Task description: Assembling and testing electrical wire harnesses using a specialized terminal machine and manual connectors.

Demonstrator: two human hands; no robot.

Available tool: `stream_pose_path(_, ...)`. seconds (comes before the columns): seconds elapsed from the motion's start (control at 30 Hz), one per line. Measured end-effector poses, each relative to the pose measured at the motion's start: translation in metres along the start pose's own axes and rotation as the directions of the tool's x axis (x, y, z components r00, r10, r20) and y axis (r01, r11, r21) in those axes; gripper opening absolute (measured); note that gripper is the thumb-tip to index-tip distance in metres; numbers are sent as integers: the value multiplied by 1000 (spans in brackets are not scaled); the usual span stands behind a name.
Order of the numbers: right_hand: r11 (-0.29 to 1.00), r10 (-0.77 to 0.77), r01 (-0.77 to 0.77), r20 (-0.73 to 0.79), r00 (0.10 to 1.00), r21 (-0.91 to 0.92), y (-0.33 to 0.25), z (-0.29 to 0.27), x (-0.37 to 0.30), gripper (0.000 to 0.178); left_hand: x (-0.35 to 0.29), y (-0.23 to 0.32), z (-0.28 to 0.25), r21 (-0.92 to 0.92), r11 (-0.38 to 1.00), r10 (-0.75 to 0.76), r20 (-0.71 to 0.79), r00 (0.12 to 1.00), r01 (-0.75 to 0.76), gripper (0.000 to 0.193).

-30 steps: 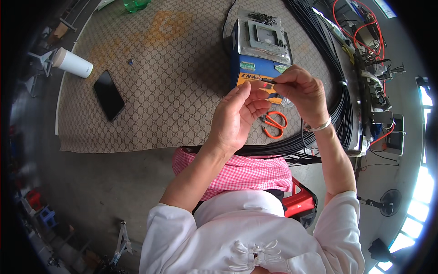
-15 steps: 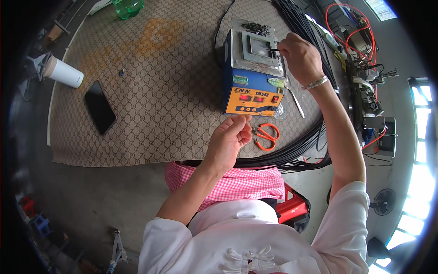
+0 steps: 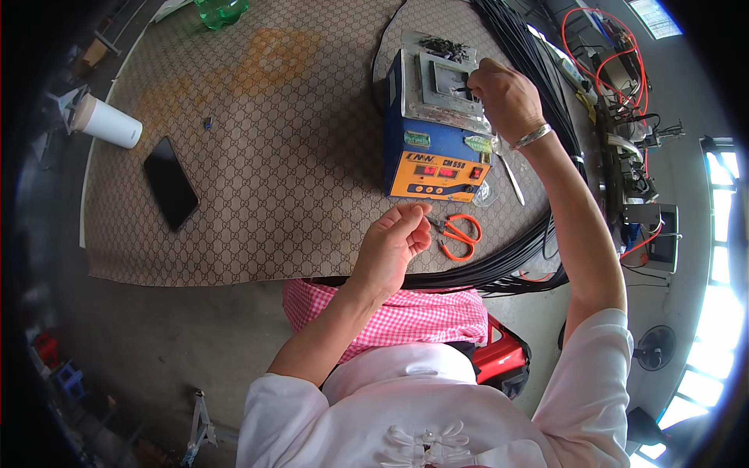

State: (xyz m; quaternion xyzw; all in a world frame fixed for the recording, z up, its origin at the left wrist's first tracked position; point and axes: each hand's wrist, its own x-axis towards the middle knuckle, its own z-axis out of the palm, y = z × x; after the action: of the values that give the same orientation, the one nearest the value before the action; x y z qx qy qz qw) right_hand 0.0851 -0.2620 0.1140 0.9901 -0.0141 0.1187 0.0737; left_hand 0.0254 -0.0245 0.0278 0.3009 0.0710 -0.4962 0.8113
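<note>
My right hand [image 3: 509, 101] reaches over the top of a blue-and-orange solder pot [image 3: 441, 140]. Its fingers are closed on a short dark piece [image 3: 462, 90] whose tip lies over the square metal basin [image 3: 446, 76]; what kind of piece it is does not show. In front of the pot, my left hand [image 3: 388, 248] is raised with thumb and forefinger pinched together. Anything between those fingertips is too small to make out. Orange-handled cutters [image 3: 463, 237] lie just right of my left hand. Dark scraps [image 3: 445, 48] are heaped behind the basin.
A thick bundle of black cables [image 3: 499, 265] curves along the table's right and front edges. A thin metal tool [image 3: 512, 181] and a small clear dish [image 3: 484, 194] lie beside the pot. Further left are a phone [image 3: 171, 184], a white tumbler [image 3: 108, 122] and a green bottle [image 3: 221, 11].
My right hand has shifted slightly left over the basin, bringing the dark piece with it. My left hand stays almost where it was, still pinched.
</note>
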Motion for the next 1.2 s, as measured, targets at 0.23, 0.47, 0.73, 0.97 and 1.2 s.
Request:
stream_pose_path(0.23, 983, 23, 6, -153, 988, 184, 1, -11, -16, 7, -4, -1, 1, 10, 1000, 0, -7, 1000, 0, 17)
stream_pose_path(0.47, 448, 432, -222, 8, 902, 866, -24, -32, -79, 13, -8, -1, 13, 63, 997, 39, 23, 999, -40, 16)
stream_pose_path(0.73, -325, 465, -59, 213, 859, 944, -74, -43, -149, 16, -17, -2, 60, 74, 980, 172, 167, 971, -186, 23)
stream_pose_path(0.97, 107, 524, 3, -59, 850, 994, -104, -41, -185, 16, -27, -19, 65, 121, 955, 242, 200, 949, -269, 11)
stream_pose_path(1.2, -118, 505, -136, 178, 845, 984, -112, -52, -208, 14, -36, -26, 64, 188, 947, 215, 226, 950, -259, 15)
